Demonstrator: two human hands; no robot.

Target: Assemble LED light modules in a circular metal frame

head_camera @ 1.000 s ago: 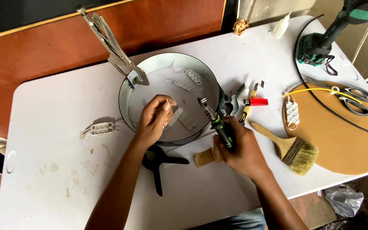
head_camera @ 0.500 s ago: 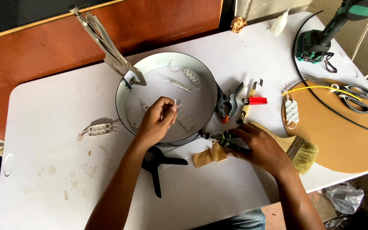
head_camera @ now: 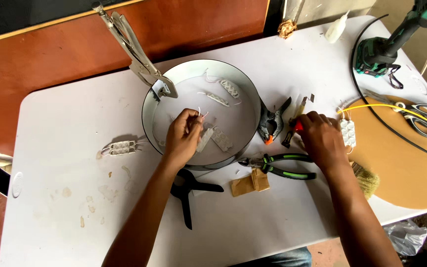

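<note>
Inside the round metal tray [head_camera: 150, 106], the left hand [head_camera: 183, 136] pinched thin wire ends [head_camera: 201, 113] above a white LED module [head_camera: 204, 140]. Right of the tray, the right hand [head_camera: 322, 136] closed on a red-handled tool [head_camera: 295, 123], its length pointing away from the person.

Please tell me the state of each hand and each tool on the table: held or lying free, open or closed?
left hand: pinching thin wires inside the round tray
right hand: resting on a red-tipped tool, grip unclear
pliers: lying free, jaws closed
scissors: lying free, closed
locking clamp: clamped on the tray rim
</note>
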